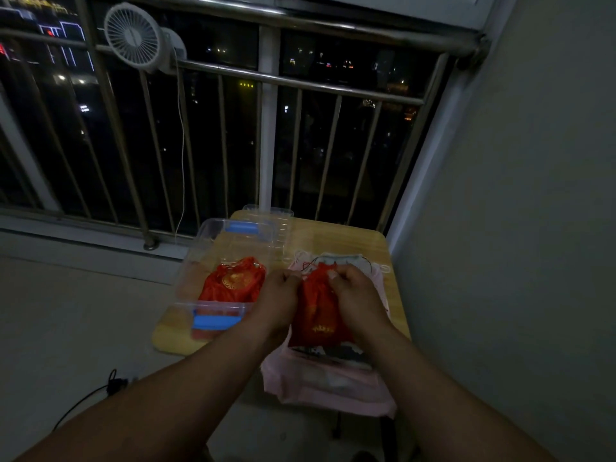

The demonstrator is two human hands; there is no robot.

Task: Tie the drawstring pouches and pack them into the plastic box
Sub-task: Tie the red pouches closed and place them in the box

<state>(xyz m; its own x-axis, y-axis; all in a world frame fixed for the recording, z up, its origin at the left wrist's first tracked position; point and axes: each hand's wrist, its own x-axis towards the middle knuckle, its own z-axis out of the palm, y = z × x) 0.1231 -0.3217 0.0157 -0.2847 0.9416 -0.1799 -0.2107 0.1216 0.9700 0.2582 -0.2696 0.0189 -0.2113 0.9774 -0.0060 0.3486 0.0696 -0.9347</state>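
Note:
A red drawstring pouch (319,313) with gold print lies on a pile of pale pink and grey pouches (333,378) on the right of the small table. My left hand (278,300) and my right hand (355,291) both pinch its gathered neck and thin dark cords from either side. Left of them stands the clear plastic box (200,261) with blue latches, its lid open toward the railing. Inside the box lies another red pouch (235,283) with a gold emblem.
The wooden table (346,236) stands in a corner between a grey wall on the right and a metal railing (300,81) behind. A white fan (133,36) is clipped to the railing, its cord hanging down. A black cable (100,391) lies on the floor at left.

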